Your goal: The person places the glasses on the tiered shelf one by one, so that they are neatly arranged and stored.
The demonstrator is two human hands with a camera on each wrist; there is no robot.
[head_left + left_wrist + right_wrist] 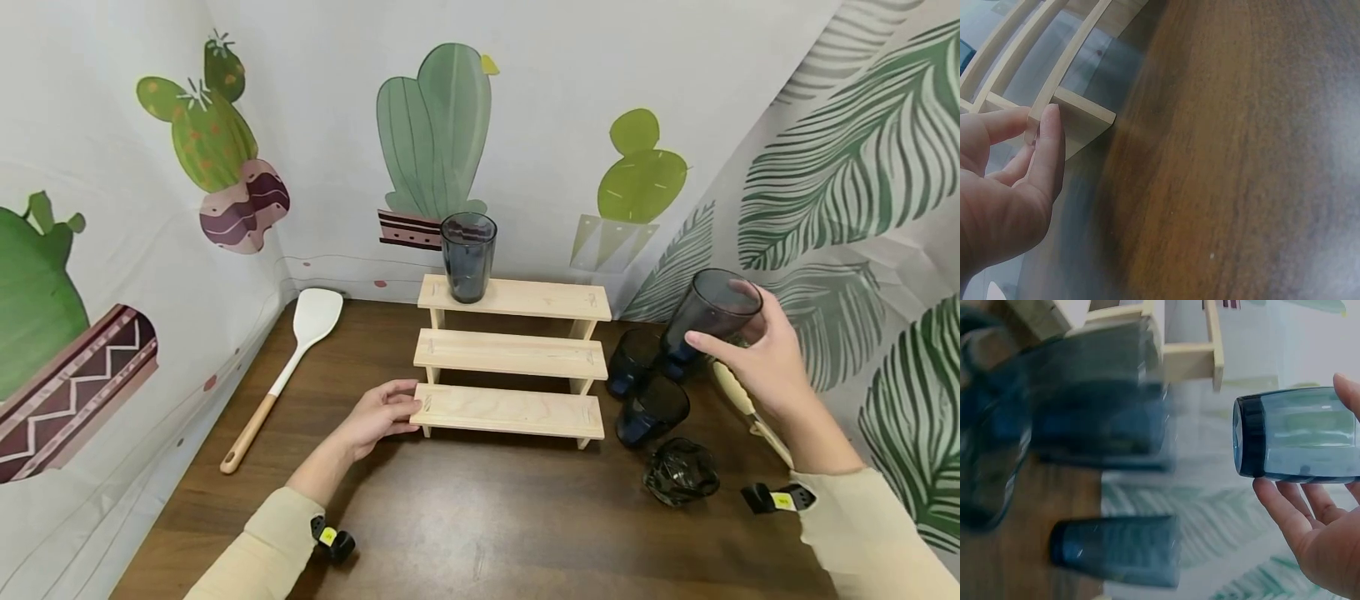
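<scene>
Your right hand (772, 358) grips one glass (697, 321), your left hand (375, 418) the edge of one three-tier rack (510, 408), its top board stretching right of one tumbler (468, 258).

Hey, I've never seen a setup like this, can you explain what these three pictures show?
There's no robot here, just a person working bare-handed. The wide picture comes from a camera on the head; the other two come from the left and right wrists. On the brown table stands a three-step wooden stand with one glass on its top step. The left hand pinches the left end of its lowest step. The right hand holds another glass up in the air. Beside the stand are more dark glasses and a short dark vessel. A white spatula lies on the left, and a pale utensil, partly hidden, on the right.
</scene>
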